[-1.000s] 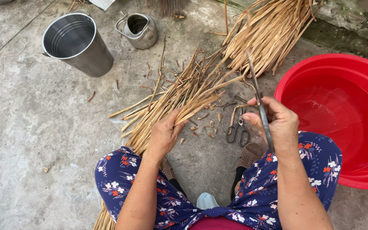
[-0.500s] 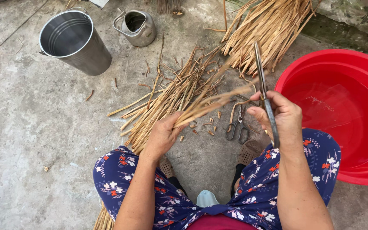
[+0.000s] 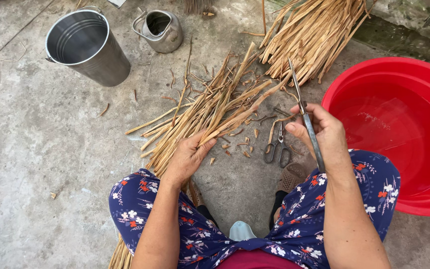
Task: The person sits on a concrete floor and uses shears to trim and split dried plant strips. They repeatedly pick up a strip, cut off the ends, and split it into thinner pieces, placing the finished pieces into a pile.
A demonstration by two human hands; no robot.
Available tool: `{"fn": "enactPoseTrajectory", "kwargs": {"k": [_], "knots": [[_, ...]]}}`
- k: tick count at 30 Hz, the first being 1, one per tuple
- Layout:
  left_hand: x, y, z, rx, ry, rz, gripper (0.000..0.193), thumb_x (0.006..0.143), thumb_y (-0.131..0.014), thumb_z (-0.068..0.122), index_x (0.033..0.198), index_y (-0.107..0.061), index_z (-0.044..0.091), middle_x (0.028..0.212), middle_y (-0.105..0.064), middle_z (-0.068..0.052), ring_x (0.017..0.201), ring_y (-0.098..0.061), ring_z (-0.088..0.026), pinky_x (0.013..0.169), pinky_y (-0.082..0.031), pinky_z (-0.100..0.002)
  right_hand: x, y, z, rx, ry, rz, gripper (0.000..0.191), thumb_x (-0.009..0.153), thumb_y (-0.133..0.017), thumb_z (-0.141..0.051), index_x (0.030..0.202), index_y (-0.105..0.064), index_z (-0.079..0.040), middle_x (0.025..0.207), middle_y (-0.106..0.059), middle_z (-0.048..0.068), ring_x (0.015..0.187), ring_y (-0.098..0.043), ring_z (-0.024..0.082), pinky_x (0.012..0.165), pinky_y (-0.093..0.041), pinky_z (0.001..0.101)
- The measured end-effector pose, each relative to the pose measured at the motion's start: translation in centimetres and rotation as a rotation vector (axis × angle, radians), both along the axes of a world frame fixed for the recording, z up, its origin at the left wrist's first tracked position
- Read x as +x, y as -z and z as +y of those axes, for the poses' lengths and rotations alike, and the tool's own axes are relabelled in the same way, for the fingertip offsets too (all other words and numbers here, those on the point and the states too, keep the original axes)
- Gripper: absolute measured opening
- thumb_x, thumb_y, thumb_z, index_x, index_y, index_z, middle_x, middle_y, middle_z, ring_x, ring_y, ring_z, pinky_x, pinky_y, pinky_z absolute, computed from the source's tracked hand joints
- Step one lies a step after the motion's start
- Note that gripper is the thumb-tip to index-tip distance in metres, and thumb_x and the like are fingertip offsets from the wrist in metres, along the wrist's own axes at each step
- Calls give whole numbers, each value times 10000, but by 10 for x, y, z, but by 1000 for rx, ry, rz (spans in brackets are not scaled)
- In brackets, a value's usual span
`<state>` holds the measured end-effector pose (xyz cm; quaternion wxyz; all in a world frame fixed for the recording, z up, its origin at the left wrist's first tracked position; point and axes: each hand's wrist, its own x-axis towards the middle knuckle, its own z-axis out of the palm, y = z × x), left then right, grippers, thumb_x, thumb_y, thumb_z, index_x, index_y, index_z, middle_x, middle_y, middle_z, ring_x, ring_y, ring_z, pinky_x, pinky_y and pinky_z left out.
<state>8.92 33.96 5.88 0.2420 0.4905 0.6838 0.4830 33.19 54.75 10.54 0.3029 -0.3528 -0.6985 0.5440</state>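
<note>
Two hands work mid-frame: the left hand (image 3: 187, 158) grips one dry, fibrous tan stalk (image 3: 240, 115), the right hand (image 3: 322, 133) clamps a slim metal blade (image 3: 305, 117). One glossy red basin (image 3: 374, 89) sits at right, one steel bucket (image 3: 86, 48) upper left.

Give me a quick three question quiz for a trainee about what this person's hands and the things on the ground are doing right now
1. True or false: the right hand holds a long metal blade.
2. What does the left hand grip?
A. the metal bucket
B. a dried stalk
C. the scissors
3. Fill in: the scissors lie on the concrete between the hands, while the red ____ sits to the person's right.

Key:
1. True
2. B; the stalk runs from the left hand up toward the blade.
3. basin
</note>
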Motion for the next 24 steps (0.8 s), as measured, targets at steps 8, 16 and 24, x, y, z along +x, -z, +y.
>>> {"fn": "enactPoseTrajectory", "kwargs": {"k": [8, 16, 24], "knots": [[-6, 0, 1, 33, -22, -437, 399, 1087, -512, 374, 1309, -715, 113, 631, -425, 91, 574, -380, -16, 521, -287, -203, -2, 4, -7, -189, 44, 87, 299, 827, -829, -86, 1094, -707, -27, 712, -606, -12, 537, -492, 42, 432, -355, 183], [-3, -8, 3, 92, -160, -581, 379, 1040, -590, 315, 1316, -696, 78, 603, -425, 78, 539, -384, -34, 484, -292, -214, -15, 21, -43, -142, -426, -35, 391, 760, -884, -189, 1103, -725, -91, 691, -537, -83, 607, -472, 3, 539, -396, 181], [0, 13, 7, 165, -196, -547, 254, 1020, -681, 192, 1228, -711, 50, 967, -684, 56, 606, -462, -45, 528, -388, -219, -34, 15, -51, -62, -339, -336, 474, 711, -893, -330, 1100, -753, -100, 693, -644, -44, 639, -595, 60, 579, -482, 227]]}}
